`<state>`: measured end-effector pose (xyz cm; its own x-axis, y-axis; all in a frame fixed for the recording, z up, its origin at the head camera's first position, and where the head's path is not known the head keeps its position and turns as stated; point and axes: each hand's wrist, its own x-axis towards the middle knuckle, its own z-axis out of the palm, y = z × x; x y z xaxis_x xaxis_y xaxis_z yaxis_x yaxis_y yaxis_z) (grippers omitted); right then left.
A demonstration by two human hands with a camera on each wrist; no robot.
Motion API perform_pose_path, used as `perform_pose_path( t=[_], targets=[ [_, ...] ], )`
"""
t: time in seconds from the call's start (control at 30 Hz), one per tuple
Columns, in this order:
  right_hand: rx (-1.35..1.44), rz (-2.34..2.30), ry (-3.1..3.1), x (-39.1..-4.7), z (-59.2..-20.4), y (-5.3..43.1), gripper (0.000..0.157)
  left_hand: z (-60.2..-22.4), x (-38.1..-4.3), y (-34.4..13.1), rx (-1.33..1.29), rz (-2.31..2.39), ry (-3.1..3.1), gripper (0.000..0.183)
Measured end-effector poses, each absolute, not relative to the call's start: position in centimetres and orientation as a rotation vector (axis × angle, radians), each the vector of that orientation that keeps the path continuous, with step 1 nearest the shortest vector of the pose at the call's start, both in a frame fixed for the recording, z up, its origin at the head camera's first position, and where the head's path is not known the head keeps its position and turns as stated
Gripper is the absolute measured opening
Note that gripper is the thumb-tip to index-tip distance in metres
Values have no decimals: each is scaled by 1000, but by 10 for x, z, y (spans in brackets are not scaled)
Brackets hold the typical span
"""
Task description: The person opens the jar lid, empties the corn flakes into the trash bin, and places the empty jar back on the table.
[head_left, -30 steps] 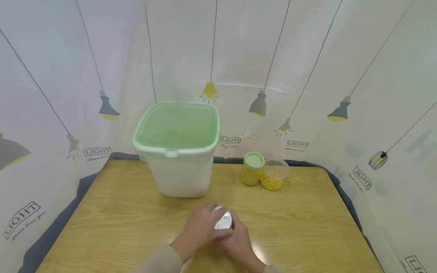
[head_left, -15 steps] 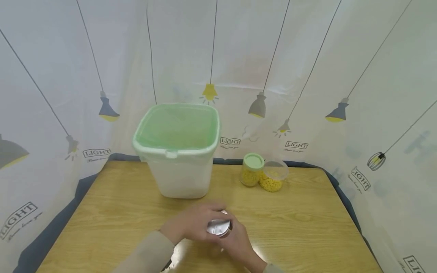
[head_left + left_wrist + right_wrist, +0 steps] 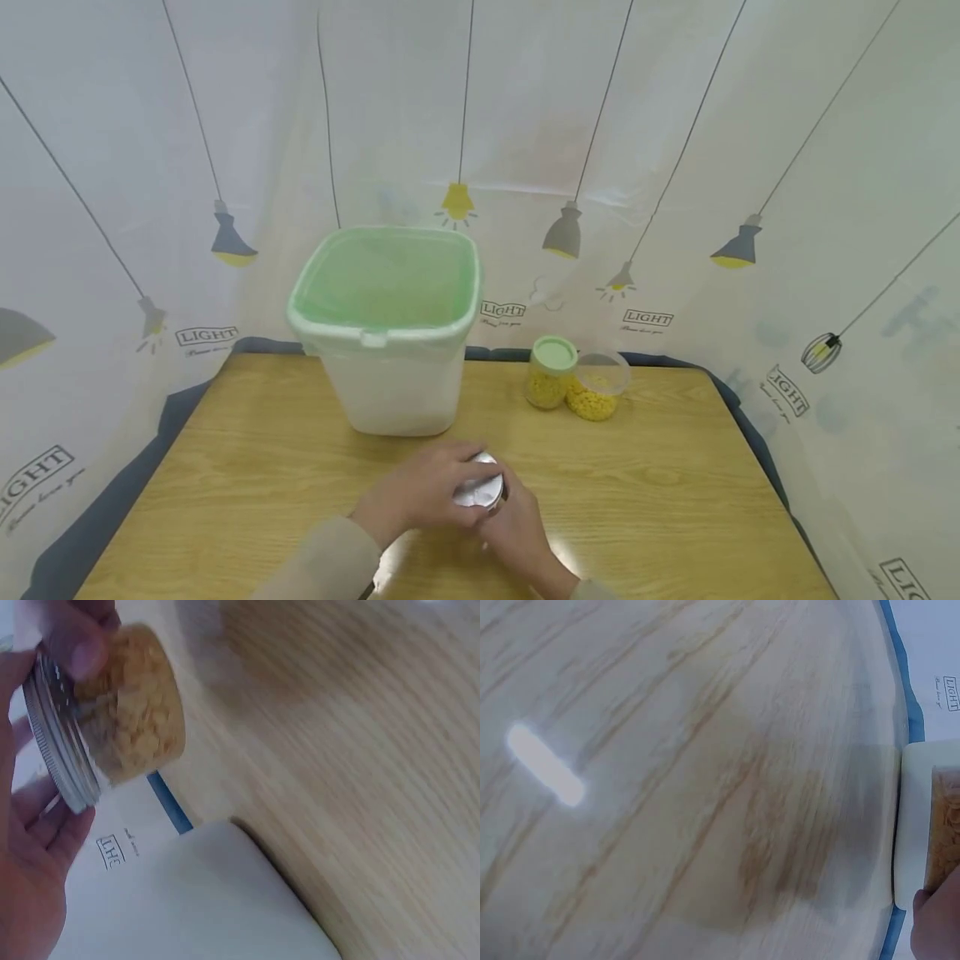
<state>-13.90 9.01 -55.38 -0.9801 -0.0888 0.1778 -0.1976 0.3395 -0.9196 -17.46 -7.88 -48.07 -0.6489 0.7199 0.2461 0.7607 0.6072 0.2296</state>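
Note:
In the head view both hands hold a small jar near the table's front middle. My left hand (image 3: 420, 492) grips the rim of its silver metal lid (image 3: 480, 490), thumb on the near side and fingers over the far side. My right hand (image 3: 517, 533) holds the body of the jar from the right. The left wrist view shows the clear jar (image 3: 146, 712) tilted on its side, filled with small yellow pieces, the ridged lid still on it. At the right edge of the right wrist view, part of the jar (image 3: 945, 825) shows beside a finger (image 3: 939, 926).
Behind the hands stands a tall white bin (image 3: 397, 387) with a translucent green lid (image 3: 390, 279). Back right are a green-lidded jar (image 3: 550, 383) and a clear-lidded tub (image 3: 594, 402), both with yellow pieces. Printed curtain (image 3: 525, 100) surrounds the wooden table (image 3: 675, 500).
My left hand and forearm have swung left, turning at the wrist, while the fingers stay around the lid. The lid dipped toward me, then came up slightly. My right hand keeps its hold.

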Motion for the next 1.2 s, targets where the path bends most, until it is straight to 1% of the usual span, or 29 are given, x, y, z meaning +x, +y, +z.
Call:
perform_pose_path(
  t=[0.07,0.13,0.27,0.37,0.43,0.57,0.63,0.7,0.83,0.97,1.2],
  targets=[
    [221,1704,-2487,-140,-553,88,63,-486,-171,-75,-1138,-413,-2635,50],
    [164,1653,-2491,-141,-553,86,61,-491,-167,-69,-1020,-333,-2565,51],
    [121,1584,-2502,-141,-553,85,66,-497,-158,-59,-828,-199,-2513,54],
    [137,1600,-2510,-140,-552,86,69,-496,-155,-57,-793,-204,-2558,57],
    [154,1644,-2521,-140,-550,89,69,-493,-156,-59,-858,-260,-2562,55],
    [210,1758,-2531,-142,-547,94,72,-484,-170,-71,-1240,-392,-2377,45],
    [243,1779,-2531,-142,-547,97,75,-479,-177,-76,-1411,-380,-2295,44],
    [261,1770,-2539,-142,-547,98,77,-472,-180,-81,-1504,-323,-2294,48],
    [289,1769,-2571,-142,-549,101,83,-466,-180,-86,-1550,-201,-2475,56],
    [312,1767,-2603,-141,-550,102,88,-466,-180,-88,-1562,-156,-2571,58],
    [282,1716,-2582,-142,-553,99,86,-471,-180,-84,-1516,-206,-2647,58]
  ],
)
